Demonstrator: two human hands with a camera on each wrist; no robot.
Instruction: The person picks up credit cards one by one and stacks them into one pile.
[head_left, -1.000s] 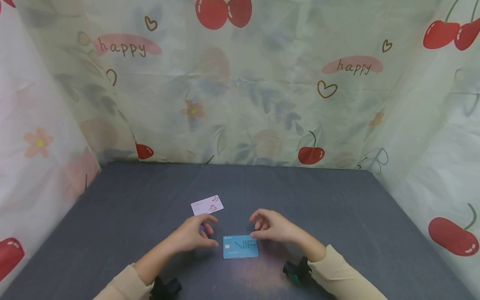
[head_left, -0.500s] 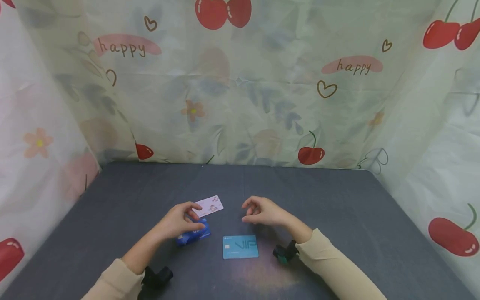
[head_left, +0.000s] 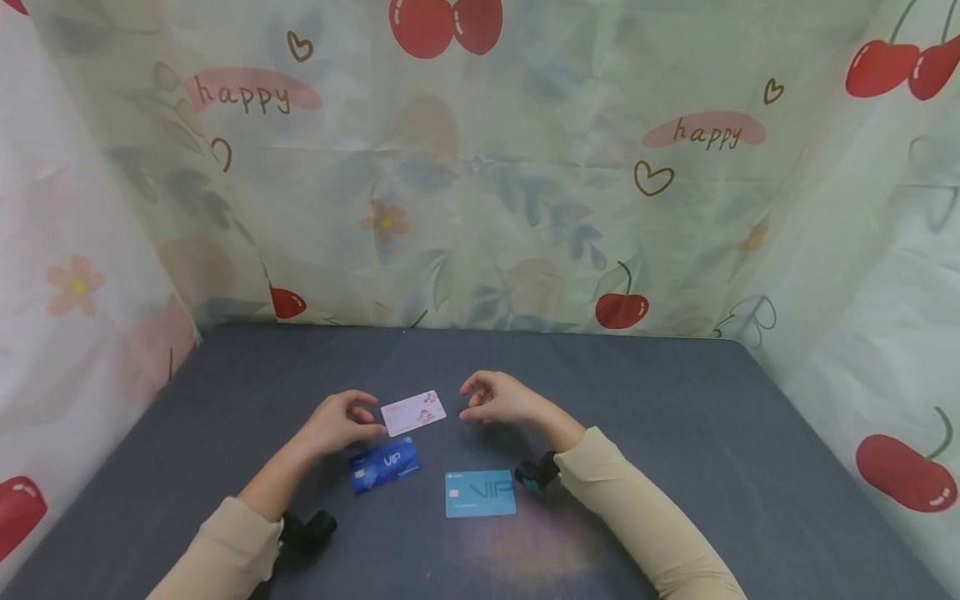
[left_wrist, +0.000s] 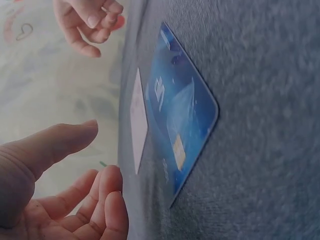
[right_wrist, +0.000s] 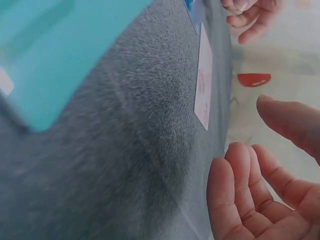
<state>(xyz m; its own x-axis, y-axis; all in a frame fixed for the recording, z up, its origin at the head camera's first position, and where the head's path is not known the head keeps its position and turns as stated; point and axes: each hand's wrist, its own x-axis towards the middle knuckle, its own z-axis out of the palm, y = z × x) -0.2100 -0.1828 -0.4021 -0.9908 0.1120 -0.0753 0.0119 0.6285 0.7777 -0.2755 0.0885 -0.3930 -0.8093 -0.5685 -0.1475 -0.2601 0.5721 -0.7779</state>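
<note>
Between my two hands lies a pale pink card (head_left: 414,413) with small printed figures. My left hand (head_left: 337,422) is at its left end, thumb tip right by the card's near corner, fingers loosely bent around nothing. Off the card's right end, my right hand (head_left: 501,398) hovers with thumb and fingers apart, holding nothing. A dark blue VIP card (head_left: 385,464) rests just in front of the pink one, turned at a slant; its gold chip shows in the left wrist view. Nearer me and to the right is a light blue VIP card (head_left: 481,493), lying square to the table.
All three cards lie flat on a dark grey cloth-covered table (head_left: 645,467). A printed curtain (head_left: 480,250) with cherries and hearts closes off the back and both sides. Each wrist wears a small black camera, the left camera (head_left: 309,532) beside the dark blue card.
Both hands have moved away from the light blue card, forward and leftward, to either side of the pink card. The dark blue card, earlier mostly covered by the left hand, is now in full view.
</note>
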